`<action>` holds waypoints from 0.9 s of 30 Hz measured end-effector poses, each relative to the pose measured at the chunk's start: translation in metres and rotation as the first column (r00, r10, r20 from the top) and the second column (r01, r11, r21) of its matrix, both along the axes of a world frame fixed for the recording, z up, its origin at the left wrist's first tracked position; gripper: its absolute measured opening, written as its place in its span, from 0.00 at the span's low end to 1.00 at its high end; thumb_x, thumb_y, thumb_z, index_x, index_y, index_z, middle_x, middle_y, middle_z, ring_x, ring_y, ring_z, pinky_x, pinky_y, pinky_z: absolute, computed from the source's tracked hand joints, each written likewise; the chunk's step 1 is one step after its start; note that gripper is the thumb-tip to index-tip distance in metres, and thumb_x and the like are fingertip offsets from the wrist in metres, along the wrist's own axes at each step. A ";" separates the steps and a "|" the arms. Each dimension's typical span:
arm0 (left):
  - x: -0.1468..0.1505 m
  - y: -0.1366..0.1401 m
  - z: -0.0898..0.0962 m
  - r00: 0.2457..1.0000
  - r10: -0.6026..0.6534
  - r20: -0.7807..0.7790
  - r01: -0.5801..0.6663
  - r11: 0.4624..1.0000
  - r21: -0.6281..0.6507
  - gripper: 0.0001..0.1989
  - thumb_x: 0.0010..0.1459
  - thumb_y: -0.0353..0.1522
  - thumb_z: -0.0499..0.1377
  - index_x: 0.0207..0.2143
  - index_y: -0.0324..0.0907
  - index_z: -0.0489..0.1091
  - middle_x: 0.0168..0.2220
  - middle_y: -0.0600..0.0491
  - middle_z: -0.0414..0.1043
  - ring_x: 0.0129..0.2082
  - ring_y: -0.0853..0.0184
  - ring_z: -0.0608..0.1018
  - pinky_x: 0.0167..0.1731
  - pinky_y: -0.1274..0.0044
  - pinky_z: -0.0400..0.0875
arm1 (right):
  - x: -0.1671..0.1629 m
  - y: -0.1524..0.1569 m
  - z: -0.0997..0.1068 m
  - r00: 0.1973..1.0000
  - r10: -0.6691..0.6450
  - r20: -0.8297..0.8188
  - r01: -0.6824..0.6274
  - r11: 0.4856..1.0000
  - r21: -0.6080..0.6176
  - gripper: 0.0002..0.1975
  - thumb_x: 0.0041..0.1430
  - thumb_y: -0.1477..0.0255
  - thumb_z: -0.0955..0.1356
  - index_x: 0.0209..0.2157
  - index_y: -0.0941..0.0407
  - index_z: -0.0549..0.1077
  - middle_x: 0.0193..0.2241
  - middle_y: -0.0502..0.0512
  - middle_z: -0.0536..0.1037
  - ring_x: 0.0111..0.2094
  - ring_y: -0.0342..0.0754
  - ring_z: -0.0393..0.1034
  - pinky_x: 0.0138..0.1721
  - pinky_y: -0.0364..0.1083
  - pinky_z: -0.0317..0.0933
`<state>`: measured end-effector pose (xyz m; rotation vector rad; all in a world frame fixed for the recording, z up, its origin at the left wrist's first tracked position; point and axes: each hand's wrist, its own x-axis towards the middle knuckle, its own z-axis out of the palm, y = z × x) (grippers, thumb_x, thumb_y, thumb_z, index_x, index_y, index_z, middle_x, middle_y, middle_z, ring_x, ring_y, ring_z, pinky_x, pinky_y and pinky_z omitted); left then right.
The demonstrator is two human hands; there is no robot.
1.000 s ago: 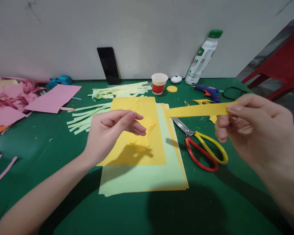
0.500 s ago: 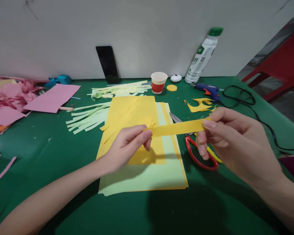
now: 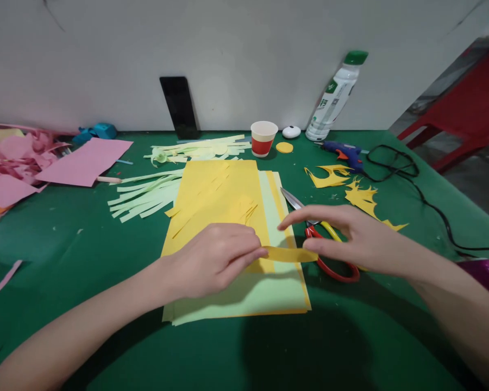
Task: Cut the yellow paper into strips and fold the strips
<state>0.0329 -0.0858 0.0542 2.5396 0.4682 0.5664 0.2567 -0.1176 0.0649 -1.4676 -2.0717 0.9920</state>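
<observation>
My left hand (image 3: 224, 260) is closed, pinching one end of a yellow paper strip (image 3: 287, 254) between thumb and fingers. The strip stretches right, over a stack of yellow sheets (image 3: 220, 187) and pale green sheets (image 3: 244, 301). At its far end, the thumb of my right hand (image 3: 350, 236) touches or overlaps the paper, while the index finger is held apart above it. Scissors (image 3: 337, 270) with red and yellow handles lie under and beside my right hand, partly hidden. Small yellow strips (image 3: 246, 209) rest on the yellow sheets.
Behind the stack are fringed green paper (image 3: 146, 195), a paper cup (image 3: 263, 140), a leaning phone (image 3: 179, 106) and a leaning bottle (image 3: 336, 98). A blue glue gun (image 3: 344, 153) with a black cord and yellow scraps (image 3: 362, 198) lie right. Pink paper (image 3: 85, 160) is piled left.
Both hands have come lower with the strip, and my right hand has moved left. My right index finger has lifted off the strip. The left hand has turned knuckles up.
</observation>
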 end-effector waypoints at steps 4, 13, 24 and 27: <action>0.003 -0.002 -0.007 0.997 -0.030 -0.069 0.030 1.000 0.005 0.15 0.62 0.29 0.45 0.22 0.38 0.61 0.19 0.57 0.56 0.20 0.73 0.60 0.21 0.80 0.55 | -0.020 -0.014 -0.006 0.991 0.126 0.034 -0.126 0.992 -0.012 0.12 0.53 0.62 0.65 0.34 0.53 0.75 0.28 0.50 0.77 0.26 0.42 0.67 0.25 0.41 0.57; 0.000 -0.002 -0.011 0.995 -0.065 0.077 0.055 0.992 0.115 0.16 0.62 0.28 0.44 0.20 0.40 0.56 0.19 0.58 0.51 0.19 0.73 0.56 0.20 0.79 0.53 | -0.031 -0.019 -0.007 0.991 0.105 -0.084 -0.115 0.985 -0.130 0.15 0.56 0.69 0.62 0.20 0.55 0.75 0.17 0.46 0.74 0.17 0.36 0.58 0.19 0.38 0.49; -0.001 0.001 -0.010 0.994 -0.083 0.073 0.090 0.991 -0.097 0.15 0.62 0.28 0.43 0.22 0.40 0.57 0.21 0.57 0.57 0.21 0.74 0.62 0.22 0.81 0.59 | -0.034 -0.023 0.000 0.994 0.080 -0.078 -0.096 0.970 -0.223 0.16 0.57 0.68 0.62 0.19 0.56 0.74 0.18 0.47 0.75 0.19 0.36 0.61 0.21 0.38 0.51; -0.001 -0.001 -0.007 0.990 -0.013 0.138 0.049 0.965 -0.259 0.15 0.63 0.29 0.40 0.25 0.39 0.58 0.22 0.56 0.60 0.23 0.74 0.64 0.24 0.82 0.61 | -0.035 -0.025 0.001 0.995 0.053 -0.088 -0.070 0.978 -0.199 0.16 0.56 0.67 0.62 0.19 0.56 0.74 0.18 0.46 0.74 0.18 0.36 0.60 0.20 0.38 0.50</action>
